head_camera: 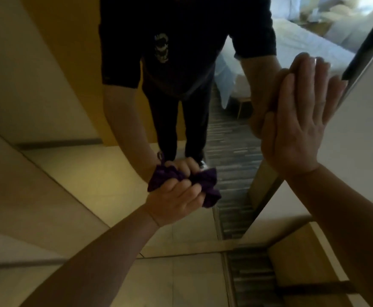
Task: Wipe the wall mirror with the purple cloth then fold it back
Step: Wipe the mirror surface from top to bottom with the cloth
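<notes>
So left hand (172, 201) is bunched tight around the crumpled purple cloth (207, 189) against the frameless wall mirror (70, 107), right hand (300, 120) flat open on glass, white bed (292, 43) reflected behind.

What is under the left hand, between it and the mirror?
The bunched purple cloth is under the left hand, pressed against the mirror. Its ends stick out beside the fingers; the middle part is covered by the fist.

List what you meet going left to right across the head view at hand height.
Mirror → left hand → purple cloth, bunched in its grip → right hand, flat on the glass → mirror's edge.
</notes>
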